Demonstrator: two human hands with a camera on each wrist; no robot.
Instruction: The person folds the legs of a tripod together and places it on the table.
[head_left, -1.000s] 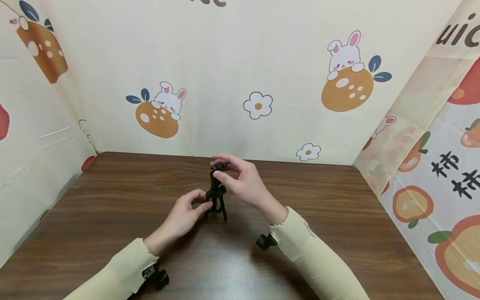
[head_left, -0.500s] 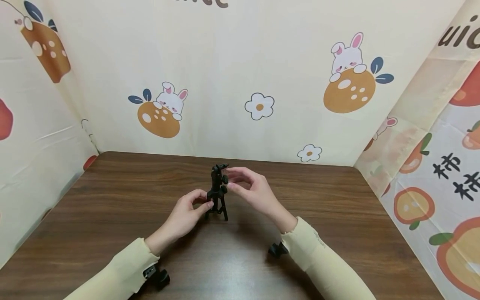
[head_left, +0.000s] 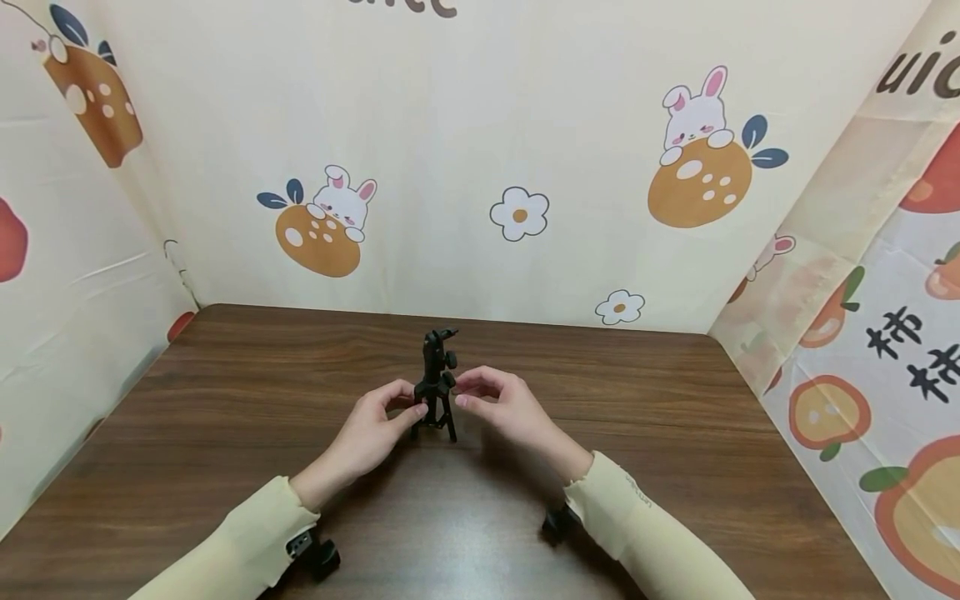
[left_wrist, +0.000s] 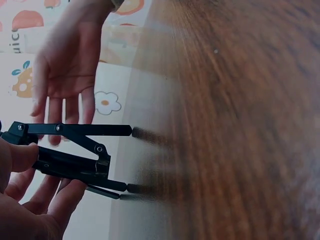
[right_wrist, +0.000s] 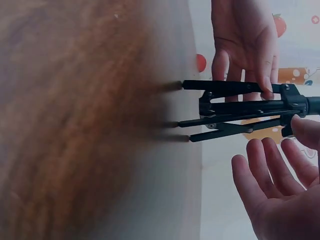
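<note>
A small black tripod [head_left: 432, 379] stands upright on the wooden table with its legs spread. My left hand [head_left: 378, 421] holds it low on its left side, thumb in front. In the left wrist view, that hand's thumb and fingers [left_wrist: 70, 197] lie against the tripod's leg section [left_wrist: 70, 162]. To the right of the tripod is my right hand [head_left: 510, 408], fingers loosely extended near the lower knob [head_left: 447, 380]. The right wrist view has its thumb [right_wrist: 300, 127] close to the collar; whether it touches, I cannot tell.
Brown wood-grain table [head_left: 225, 392] lies under both hands. A cream printed cloth [head_left: 435, 242] rises behind its back edge, with more cloth at both sides. Small black devices sit at the left sleeve [head_left: 322, 558] and right sleeve [head_left: 557, 525].
My right hand has come off the tripod's top, moved right, then down beside the lower knob. The left hand keeps its hold, and the tripod stays in place.
</note>
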